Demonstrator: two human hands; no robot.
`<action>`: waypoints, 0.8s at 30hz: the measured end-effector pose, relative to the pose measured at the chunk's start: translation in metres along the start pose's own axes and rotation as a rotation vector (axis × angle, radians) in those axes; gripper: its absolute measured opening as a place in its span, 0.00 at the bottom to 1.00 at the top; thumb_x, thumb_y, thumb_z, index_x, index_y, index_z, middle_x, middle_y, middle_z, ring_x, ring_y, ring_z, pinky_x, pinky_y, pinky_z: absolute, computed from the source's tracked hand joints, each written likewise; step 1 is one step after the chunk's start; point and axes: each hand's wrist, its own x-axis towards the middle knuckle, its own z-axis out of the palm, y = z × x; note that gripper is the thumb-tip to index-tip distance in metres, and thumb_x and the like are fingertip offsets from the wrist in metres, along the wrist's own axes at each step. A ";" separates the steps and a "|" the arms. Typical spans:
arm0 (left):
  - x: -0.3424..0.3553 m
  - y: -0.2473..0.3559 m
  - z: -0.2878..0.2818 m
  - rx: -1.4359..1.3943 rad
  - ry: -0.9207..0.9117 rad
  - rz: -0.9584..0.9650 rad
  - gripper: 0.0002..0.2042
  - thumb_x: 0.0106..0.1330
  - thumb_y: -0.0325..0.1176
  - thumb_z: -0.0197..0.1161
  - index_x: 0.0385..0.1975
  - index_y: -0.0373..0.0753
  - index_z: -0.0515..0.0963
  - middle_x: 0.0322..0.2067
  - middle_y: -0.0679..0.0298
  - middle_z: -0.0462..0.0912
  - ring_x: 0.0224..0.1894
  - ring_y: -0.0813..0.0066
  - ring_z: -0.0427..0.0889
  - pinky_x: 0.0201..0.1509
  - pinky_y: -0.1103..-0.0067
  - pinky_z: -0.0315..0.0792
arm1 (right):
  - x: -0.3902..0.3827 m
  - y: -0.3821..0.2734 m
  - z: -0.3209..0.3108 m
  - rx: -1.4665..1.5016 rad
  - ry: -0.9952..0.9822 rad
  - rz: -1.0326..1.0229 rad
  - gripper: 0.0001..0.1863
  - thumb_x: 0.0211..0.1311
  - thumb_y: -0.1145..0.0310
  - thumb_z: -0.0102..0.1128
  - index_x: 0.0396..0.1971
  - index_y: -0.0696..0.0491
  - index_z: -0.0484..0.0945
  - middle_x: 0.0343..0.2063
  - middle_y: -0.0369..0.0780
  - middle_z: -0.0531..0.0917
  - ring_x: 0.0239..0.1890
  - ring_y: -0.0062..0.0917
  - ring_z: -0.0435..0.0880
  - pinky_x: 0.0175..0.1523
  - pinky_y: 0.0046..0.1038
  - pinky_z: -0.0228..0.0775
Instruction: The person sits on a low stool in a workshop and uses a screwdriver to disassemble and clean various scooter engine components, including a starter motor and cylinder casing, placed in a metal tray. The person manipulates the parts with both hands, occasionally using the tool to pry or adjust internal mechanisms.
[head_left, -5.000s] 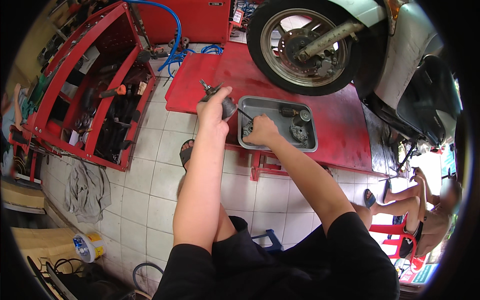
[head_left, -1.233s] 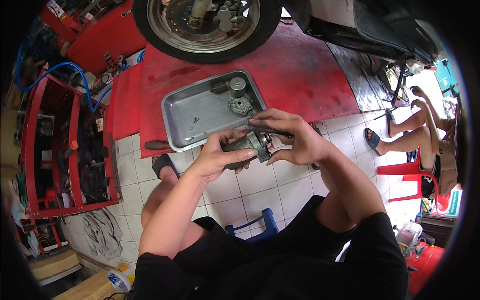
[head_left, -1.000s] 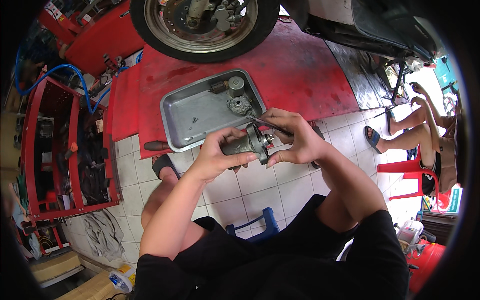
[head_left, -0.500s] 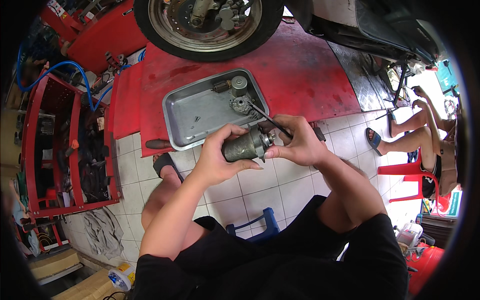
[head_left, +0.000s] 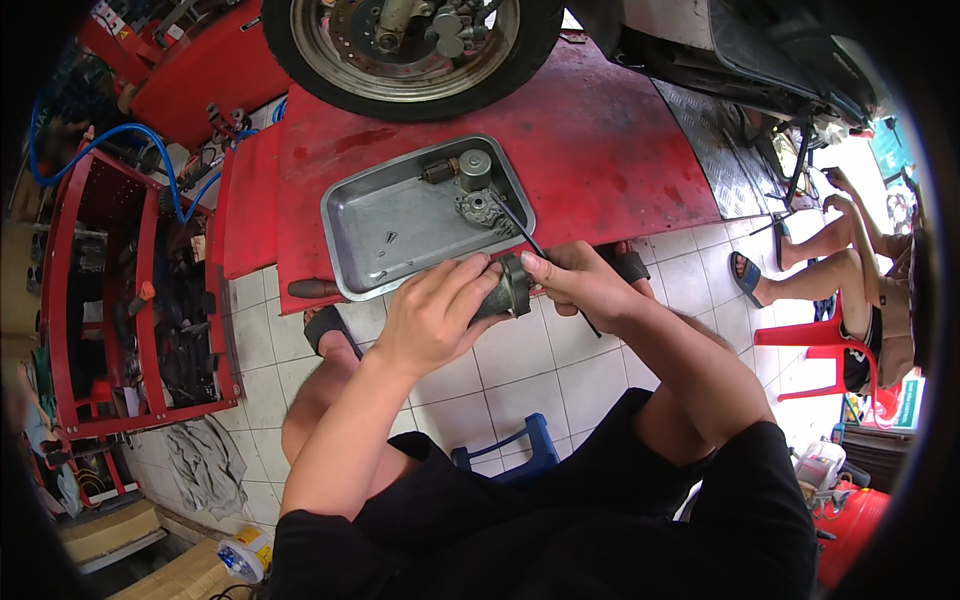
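Observation:
My left hand (head_left: 432, 312) is wrapped over a dark grey cylindrical starter motor (head_left: 515, 285), fingers across its top. At the motor's flanged right end, my right hand (head_left: 580, 283) is closed, thumb against that end, with a long dark rod-like tool (head_left: 522, 232) running through its grip. The tool's far end reaches over the metal tray (head_left: 338, 240); its near end sticks out below the hand. Inside the tray lie an armature (head_left: 438, 171), a silver motor can (head_left: 475, 170), a cast metal housing (head_left: 478, 206) and small screws (head_left: 391, 237). The fingers hide most of the motor's body and shaft end.
The tray rests on a red lift platform (head_left: 610, 150) beneath a motorcycle wheel (head_left: 400, 100). A red tool cart (head_left: 145, 300) stands at left, a blue stool (head_left: 540, 445) below me. Another person's legs (head_left: 820, 265) and a red chair (head_left: 800, 340) are at right.
My left hand has rolled over the motor, so its fingers now cover the top. My right hand has turned and closed at the shaft end; the tool's near end now shows below it.

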 end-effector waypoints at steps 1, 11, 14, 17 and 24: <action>0.000 -0.001 -0.001 0.024 -0.009 0.020 0.29 0.37 0.34 0.80 0.43 0.35 0.77 0.45 0.54 0.81 0.41 0.56 0.84 0.41 0.69 0.80 | 0.003 0.005 0.000 0.043 -0.005 0.013 0.29 0.62 0.42 0.64 0.31 0.58 0.78 0.17 0.28 0.67 0.17 0.10 0.57 0.21 0.20 0.47; 0.000 -0.003 -0.004 0.157 -0.016 0.125 0.31 0.38 0.33 0.78 0.48 0.36 0.76 0.47 0.56 0.80 0.41 0.59 0.83 0.38 0.69 0.79 | 0.003 0.005 0.002 0.112 -0.026 0.029 0.25 0.65 0.44 0.61 0.29 0.54 0.75 0.16 0.24 0.58 0.16 0.09 0.51 0.21 0.21 0.41; -0.002 -0.004 -0.003 0.132 -0.018 0.106 0.31 0.38 0.33 0.78 0.48 0.36 0.76 0.47 0.57 0.81 0.41 0.59 0.83 0.38 0.69 0.79 | 0.002 0.005 0.003 0.119 -0.033 0.033 0.25 0.65 0.43 0.61 0.30 0.54 0.74 0.16 0.24 0.58 0.16 0.09 0.50 0.21 0.21 0.41; -0.001 -0.004 -0.003 0.121 -0.035 0.091 0.31 0.38 0.33 0.78 0.47 0.36 0.76 0.47 0.57 0.81 0.41 0.58 0.83 0.39 0.69 0.79 | 0.002 0.004 0.003 0.111 -0.026 0.033 0.26 0.64 0.43 0.62 0.31 0.55 0.75 0.16 0.24 0.58 0.16 0.09 0.50 0.20 0.20 0.41; -0.001 -0.004 -0.003 0.103 -0.035 0.089 0.30 0.38 0.33 0.78 0.46 0.36 0.76 0.46 0.57 0.81 0.40 0.58 0.83 0.39 0.69 0.79 | 0.003 0.006 0.002 0.117 -0.034 0.025 0.26 0.64 0.44 0.63 0.32 0.56 0.75 0.15 0.24 0.59 0.16 0.08 0.51 0.20 0.19 0.41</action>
